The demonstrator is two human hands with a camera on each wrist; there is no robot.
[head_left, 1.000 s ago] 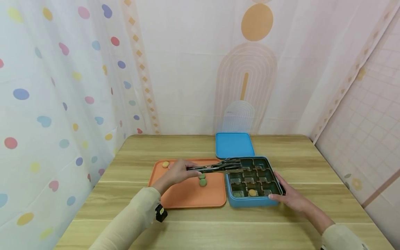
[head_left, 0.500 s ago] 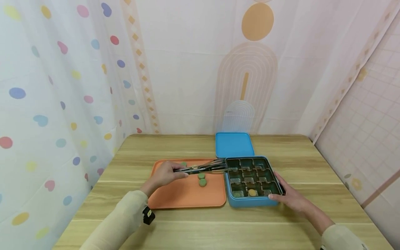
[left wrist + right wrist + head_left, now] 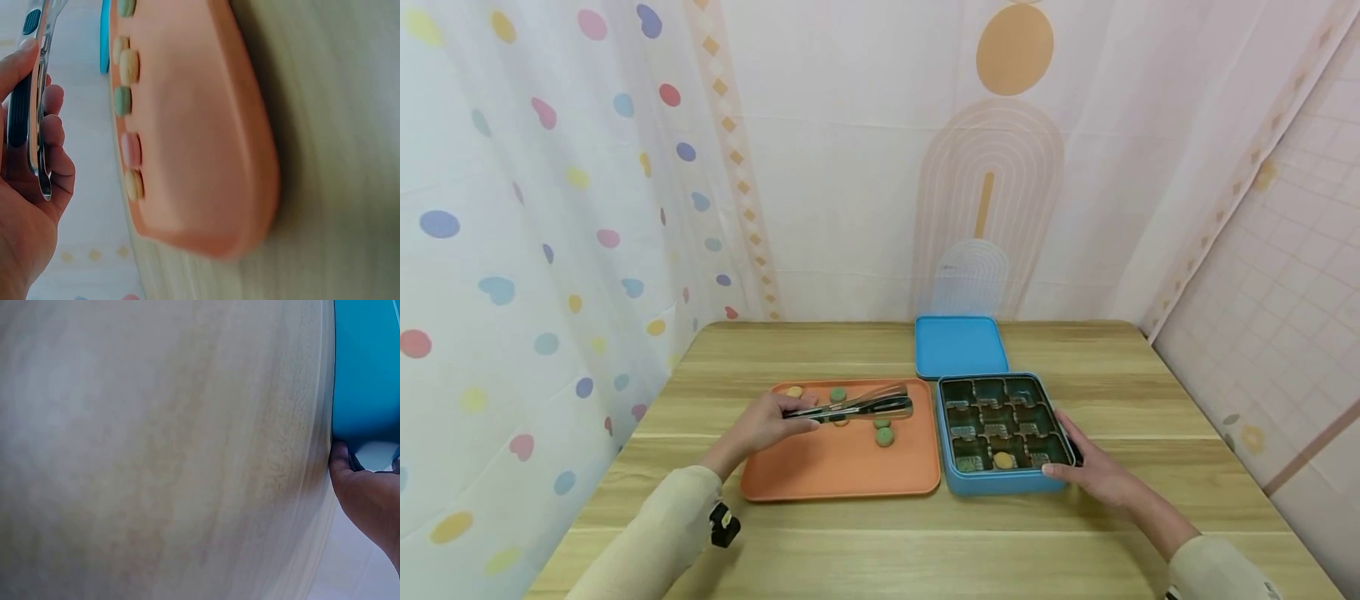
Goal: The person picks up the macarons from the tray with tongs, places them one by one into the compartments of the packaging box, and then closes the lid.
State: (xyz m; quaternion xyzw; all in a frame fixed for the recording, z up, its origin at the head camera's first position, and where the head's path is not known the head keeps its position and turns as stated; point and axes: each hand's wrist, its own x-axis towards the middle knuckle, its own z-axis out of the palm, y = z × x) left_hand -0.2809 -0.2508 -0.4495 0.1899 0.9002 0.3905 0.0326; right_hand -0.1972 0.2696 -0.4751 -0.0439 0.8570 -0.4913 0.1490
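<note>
Could read no text, label, brand, number or sign in any view. Saw just a small faint mark [image 3: 948, 267] on the pale inner arch [image 3: 972, 287] of the curtain [image 3: 842, 167], too tiny to make out.

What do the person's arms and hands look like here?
The left hand and right hand wear no gloves. The left sleeve and right sleeve are cream-coloured. A black block with a yellowish mark sits beside the left sleeve; a dark sliver shows by the right.
</note>
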